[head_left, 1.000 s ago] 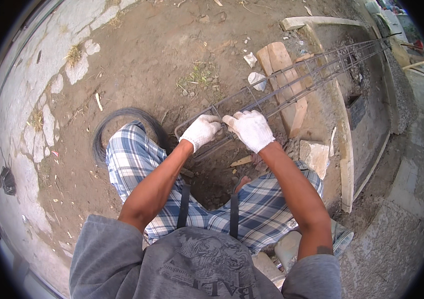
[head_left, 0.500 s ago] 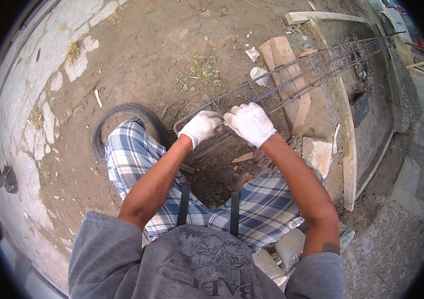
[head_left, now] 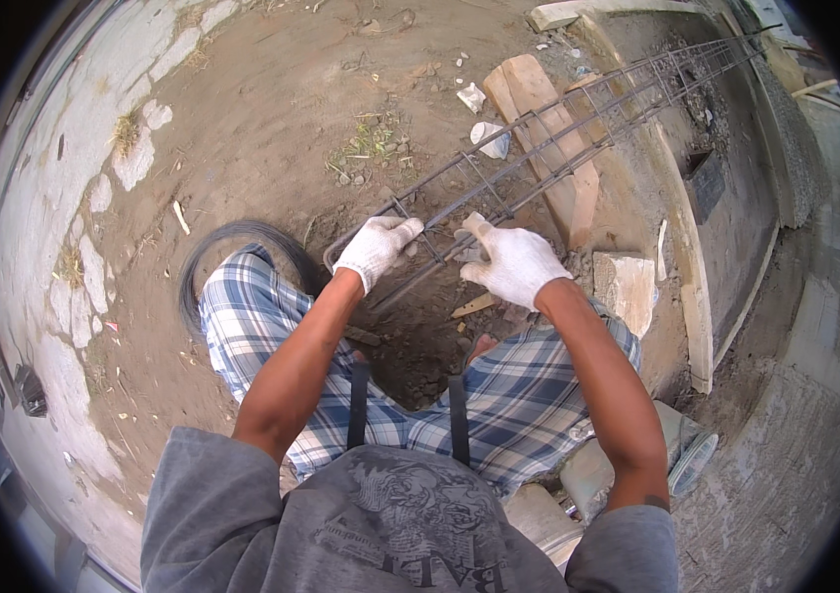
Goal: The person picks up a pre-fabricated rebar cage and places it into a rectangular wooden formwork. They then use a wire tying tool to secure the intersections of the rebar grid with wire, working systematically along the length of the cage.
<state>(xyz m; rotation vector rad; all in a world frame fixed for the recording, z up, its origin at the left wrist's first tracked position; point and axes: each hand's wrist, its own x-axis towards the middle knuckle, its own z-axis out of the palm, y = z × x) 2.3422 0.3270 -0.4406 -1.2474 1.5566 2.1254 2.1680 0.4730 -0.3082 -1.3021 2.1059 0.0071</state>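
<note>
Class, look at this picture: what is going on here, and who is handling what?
A seated person in white work gloves is working at the near end of a long rebar cage that stretches away over bare dirt. The left hand grips a bar at the cage's end; the right hand is beside it on the bars. A coil of dark wire lies by the left knee.

Your left hand (head_left: 376, 250) and right hand (head_left: 511, 262) sit side by side on the near end of the rebar cage (head_left: 548, 138), which runs away from you up and to the right, over the plank (head_left: 548, 119) lying under its middle. The wire coil (head_left: 205, 267) lies on the ground to your left, partly under your left knee, and the block (head_left: 626, 287) sits just right of your right hand. Beyond the cage, on the right, is the trench (head_left: 726, 188).
</note>
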